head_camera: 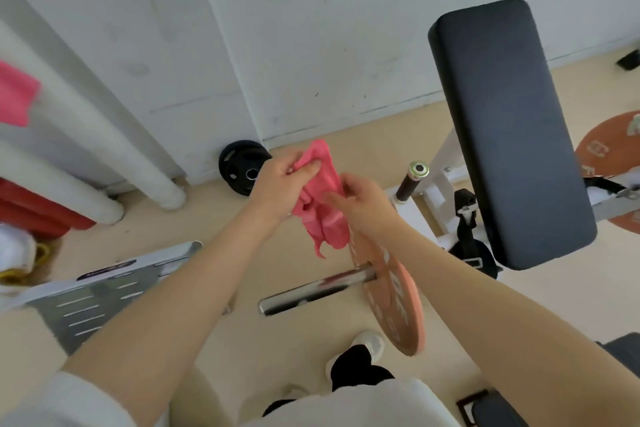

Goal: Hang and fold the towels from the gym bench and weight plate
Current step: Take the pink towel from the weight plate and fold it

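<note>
A crumpled pink towel [320, 198] hangs bunched between both hands' fingers [304, 168], its loose end drooping below them, just above the orange weight plate [394, 298] standing on edge.

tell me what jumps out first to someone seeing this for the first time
The eye lands on the crumpled pink towel at the centre, gripped by the left hand near its top and by the right hand lower down. Just below it a pink weight plate sits on a chrome bar, and the dark bench pad fills the right side. A second pink towel hangs at the far left edge.
</note>
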`<act>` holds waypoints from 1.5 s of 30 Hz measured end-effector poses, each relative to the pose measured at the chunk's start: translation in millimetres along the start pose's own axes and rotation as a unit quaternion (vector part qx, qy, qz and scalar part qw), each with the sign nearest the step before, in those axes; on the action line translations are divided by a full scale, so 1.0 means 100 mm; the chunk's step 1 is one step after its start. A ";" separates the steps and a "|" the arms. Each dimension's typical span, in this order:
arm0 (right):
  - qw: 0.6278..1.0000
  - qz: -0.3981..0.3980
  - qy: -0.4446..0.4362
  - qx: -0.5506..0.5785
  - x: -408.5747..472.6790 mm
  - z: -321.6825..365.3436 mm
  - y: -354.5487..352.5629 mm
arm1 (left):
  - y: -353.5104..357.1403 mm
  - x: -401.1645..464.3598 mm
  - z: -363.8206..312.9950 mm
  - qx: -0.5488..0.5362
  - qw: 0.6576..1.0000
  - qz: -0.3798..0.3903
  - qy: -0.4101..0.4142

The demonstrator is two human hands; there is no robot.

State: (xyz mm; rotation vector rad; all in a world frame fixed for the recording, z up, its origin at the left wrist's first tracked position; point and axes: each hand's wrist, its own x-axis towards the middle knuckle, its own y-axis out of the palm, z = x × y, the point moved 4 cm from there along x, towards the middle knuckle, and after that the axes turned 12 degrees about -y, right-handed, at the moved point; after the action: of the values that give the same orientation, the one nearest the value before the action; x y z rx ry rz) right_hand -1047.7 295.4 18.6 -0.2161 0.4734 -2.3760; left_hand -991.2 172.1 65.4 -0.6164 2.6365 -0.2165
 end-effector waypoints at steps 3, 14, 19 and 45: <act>1.000 0.023 -0.007 -0.011 -0.11 0.17 0.17 | -0.33 -0.20 0.11 -0.052 0.998 -0.036 0.015; 0.994 0.099 -0.037 0.034 -0.47 0.78 0.80 | -0.84 -1.00 0.58 0.002 0.998 0.061 -0.014; 0.991 0.124 -0.029 0.046 -0.55 0.94 0.87 | -0.68 -1.09 0.52 0.285 0.957 0.060 0.005; 0.976 0.108 -0.141 -0.123 -0.11 1.18 0.65 | -0.81 -0.75 0.14 0.303 0.949 0.001 0.089</act>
State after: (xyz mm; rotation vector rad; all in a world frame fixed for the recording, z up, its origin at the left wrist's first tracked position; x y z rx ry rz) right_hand -966.8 225.0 101.6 -0.5771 0.6193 -2.0318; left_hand -892.9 133.4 99.9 -0.3903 2.5271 -1.0730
